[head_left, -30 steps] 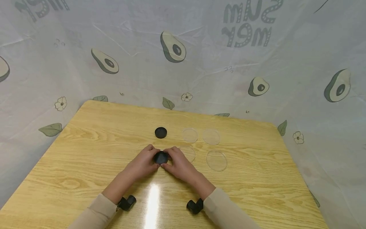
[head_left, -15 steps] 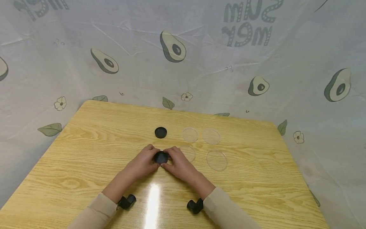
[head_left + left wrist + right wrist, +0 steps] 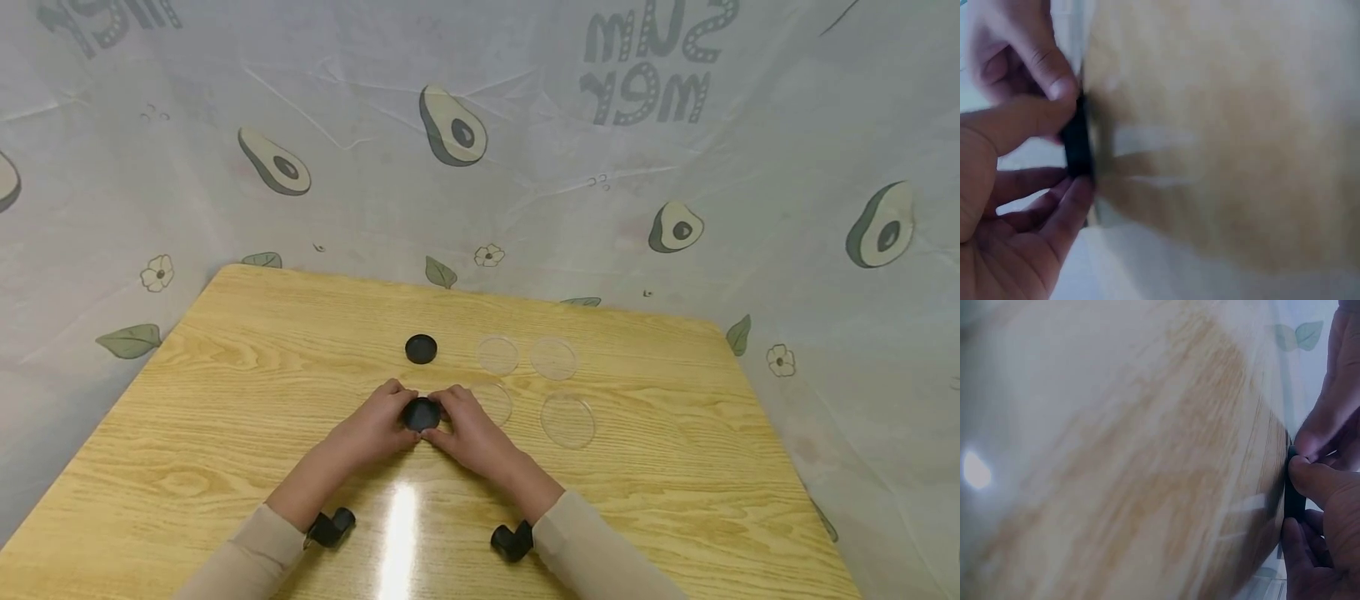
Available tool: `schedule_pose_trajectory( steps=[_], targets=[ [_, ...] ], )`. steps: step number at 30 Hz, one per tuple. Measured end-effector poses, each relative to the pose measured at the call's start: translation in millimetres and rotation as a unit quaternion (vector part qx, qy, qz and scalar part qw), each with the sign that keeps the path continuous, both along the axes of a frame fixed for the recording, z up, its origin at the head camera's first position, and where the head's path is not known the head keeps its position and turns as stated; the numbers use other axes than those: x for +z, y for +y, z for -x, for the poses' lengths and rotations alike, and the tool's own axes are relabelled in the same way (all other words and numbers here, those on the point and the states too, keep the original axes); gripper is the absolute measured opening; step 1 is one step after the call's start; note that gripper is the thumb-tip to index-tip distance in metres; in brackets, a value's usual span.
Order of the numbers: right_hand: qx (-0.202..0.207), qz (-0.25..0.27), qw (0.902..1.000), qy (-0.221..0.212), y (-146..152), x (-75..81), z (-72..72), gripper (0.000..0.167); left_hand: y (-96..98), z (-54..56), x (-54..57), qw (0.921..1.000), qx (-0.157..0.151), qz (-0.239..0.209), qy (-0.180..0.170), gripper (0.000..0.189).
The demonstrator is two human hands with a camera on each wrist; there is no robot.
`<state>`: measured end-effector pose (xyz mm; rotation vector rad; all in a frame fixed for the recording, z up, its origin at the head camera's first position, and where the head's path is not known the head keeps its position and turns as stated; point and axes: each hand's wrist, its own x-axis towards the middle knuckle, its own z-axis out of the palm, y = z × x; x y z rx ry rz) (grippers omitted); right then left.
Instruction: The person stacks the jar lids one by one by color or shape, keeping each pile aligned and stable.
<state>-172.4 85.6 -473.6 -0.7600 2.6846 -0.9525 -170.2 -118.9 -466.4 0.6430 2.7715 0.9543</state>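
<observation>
Between both hands, near the middle of the wooden table, is a shallow round black lid-like disc [image 3: 422, 415] with a raised rim. My left hand [image 3: 378, 427] pinches its left edge, thumb at the near side and fingers at the far side. On the opposite edge, my right hand [image 3: 471, 432] pinches it the same way. The left wrist view shows the disc [image 3: 1079, 147] edge-on, low over the tabletop, with thumbs and fingertips around its rim. From the right wrist it appears as a thin dark band [image 3: 1295, 494] between the fingers. A matching black disc [image 3: 421, 349] lies just beyond the hands.
Several clear round discs lie right of the black ones: two farther back [image 3: 498, 356], a nearer one [image 3: 495, 404] partly behind the right hand, and another [image 3: 567, 420] farther right. A patterned curtain [image 3: 360, 167] hangs along the far edge of the table [image 3: 637, 483].
</observation>
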Motion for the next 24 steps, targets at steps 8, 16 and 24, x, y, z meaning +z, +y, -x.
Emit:
schedule_pose_trajectory(
  steps=[8, 16, 24],
  targets=[
    [-0.002, 0.000, 1.0000, -0.005, -0.8, 0.4, -1.0, 0.051, -9.5, 11.5, 9.3, 0.9995, 0.022, -0.014, -0.019, 0.053],
    [-0.002, 0.002, 1.0000, -0.001, -0.7, -0.4, -1.2, 0.050, -11.1, 31.8, 13.1, 0.9944, 0.072, -0.078, 0.001, 0.054],
    [-0.002, 0.010, 0.9999, 0.004, -0.9, -1.3, -0.7, 0.050, -11.2, 50.2, 12.0, 0.9901, 0.095, -0.101, 0.020, 0.059]
  ],
)
